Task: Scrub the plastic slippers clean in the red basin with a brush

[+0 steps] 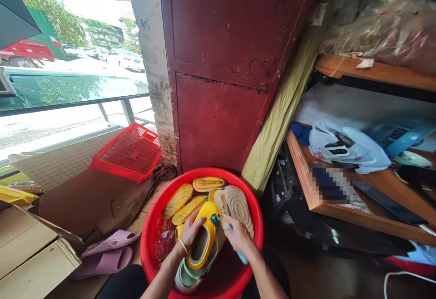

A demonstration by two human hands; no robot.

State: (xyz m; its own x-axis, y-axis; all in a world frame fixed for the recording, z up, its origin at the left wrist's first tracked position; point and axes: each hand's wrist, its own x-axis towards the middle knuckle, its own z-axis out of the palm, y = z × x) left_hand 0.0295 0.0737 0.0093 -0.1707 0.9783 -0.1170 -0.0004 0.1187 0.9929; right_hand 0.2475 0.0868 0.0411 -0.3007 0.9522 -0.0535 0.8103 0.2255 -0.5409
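Note:
My left hand grips a yellow shoe with a dark green tag near its toe; its opening faces up. In my closed right hand is a scrubbing brush with a blue handle. The brush's pale bristles are beside the shoe's toe; whether they touch it is hard to tell. Both hands are over a red tub holding water. Several yellow soles lie at the tub's far side, near a beige sole. Below the yellow shoe sits a pale green shoe, partly hidden.
Purple slippers lie left of the tub, near cardboard and a red plastic crate. A dark red metal door stands behind. To the right, a wooden shelf holds a plastic bag and a blue fan.

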